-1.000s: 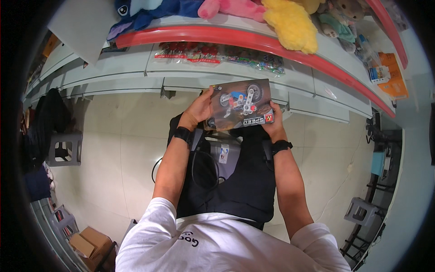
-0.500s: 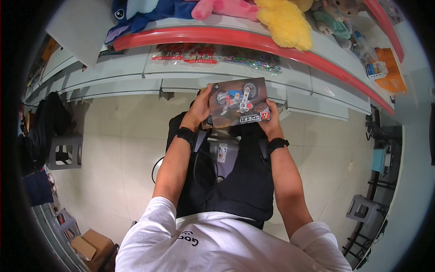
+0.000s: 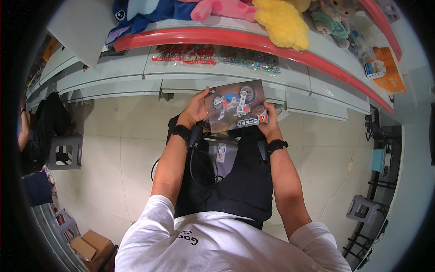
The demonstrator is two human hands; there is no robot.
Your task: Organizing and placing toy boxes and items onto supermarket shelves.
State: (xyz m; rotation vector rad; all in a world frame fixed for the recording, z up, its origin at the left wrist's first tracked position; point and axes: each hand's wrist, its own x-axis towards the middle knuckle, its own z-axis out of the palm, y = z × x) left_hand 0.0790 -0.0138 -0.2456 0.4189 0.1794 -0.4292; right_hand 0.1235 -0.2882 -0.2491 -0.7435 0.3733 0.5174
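Note:
Between my two hands is a flat, brown toy-kit package point(image 3: 220, 117) with a toy motorbike pictured on its face. The picture and lettering appear upside down from where I sit. My left hand point(image 3: 197, 108) grips its left edge, and my right hand point(image 3: 270, 119) holds the lower right side, thumb on the front. The fingers behind it are hidden. It is held above my lap, in front of the shelf. Whether it is a box or a booklet I cannot make out.
Ahead runs a white shelf with a red edge strip point(image 3: 204, 37), bearing plush toys point(image 3: 283, 22). Bagged goods point(image 3: 186, 54) lie under it. Grey stools point(image 3: 65, 152) and an open cardboard box point(image 3: 93, 245) stand on the left. Another person's arm point(image 3: 23, 129) shows at far left.
The package has shifted slightly left and toward me, and both hands have moved with it. At the far left, another person's arm has come into view.

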